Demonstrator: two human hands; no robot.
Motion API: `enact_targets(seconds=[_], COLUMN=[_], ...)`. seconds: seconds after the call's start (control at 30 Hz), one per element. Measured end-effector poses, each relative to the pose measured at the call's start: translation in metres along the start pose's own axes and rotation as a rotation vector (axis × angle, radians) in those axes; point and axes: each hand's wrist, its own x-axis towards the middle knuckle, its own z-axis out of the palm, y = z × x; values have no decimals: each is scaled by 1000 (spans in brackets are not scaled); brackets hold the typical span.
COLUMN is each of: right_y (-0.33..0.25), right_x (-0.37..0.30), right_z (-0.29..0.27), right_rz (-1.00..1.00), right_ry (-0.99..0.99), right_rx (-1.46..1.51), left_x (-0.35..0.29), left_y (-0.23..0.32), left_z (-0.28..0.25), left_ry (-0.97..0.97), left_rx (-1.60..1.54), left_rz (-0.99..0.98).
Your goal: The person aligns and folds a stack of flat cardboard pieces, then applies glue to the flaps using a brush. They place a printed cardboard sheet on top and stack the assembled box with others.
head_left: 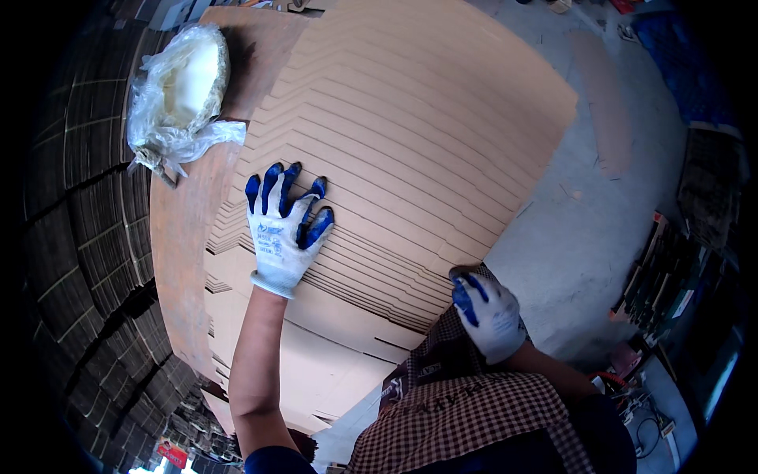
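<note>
The left hand (283, 229), in a white glove with blue-coated fingers, lies palm down at centre left of the frame. Its fingers are spread wide and pressed flat on the fanned stack of cardboard sheets (410, 134). It grips nothing; it only bears on the top surfaces of the sheets.

The right hand (488, 312), in a matching glove, sits at lower centre right, at the near edge of the stack. Its fingers curl downward over that edge. Contact with the sheet edges is visible, but whether the fingers close on a sheet cannot be told, because the fingertips are hidden behind the stack edge.

The cardboard sheets fill the centre and upper centre of the frame. They are staggered, each one offset from the next, so that their notched edges form a stepped pattern running from centre left to the right. The stack rests on a brown board (185, 229) that shows along its left side.

At upper left, a bundle wrapped in clear plastic film (181, 91) lies on the brown board, well apart from both hands.

A grey concrete floor (588, 229) occupies the right of the frame. A checked apron (466, 419) covers the person's front at bottom centre.
</note>
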Motion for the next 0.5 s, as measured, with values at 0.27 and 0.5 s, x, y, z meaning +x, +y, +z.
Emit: enact_targets(seconds=[0.27,0.5], right_y=[-21,1], right_x=[3,23], right_z=[0,-2], right_rz=[284,278], right_ry=[-70,-186], right_rx=[176,598], left_x=[-1,1], left_y=[3,5], left_z=[-1,-5], left_ry=[-7,-22], left_rx=[-14,-14], left_rz=[-17,-31])
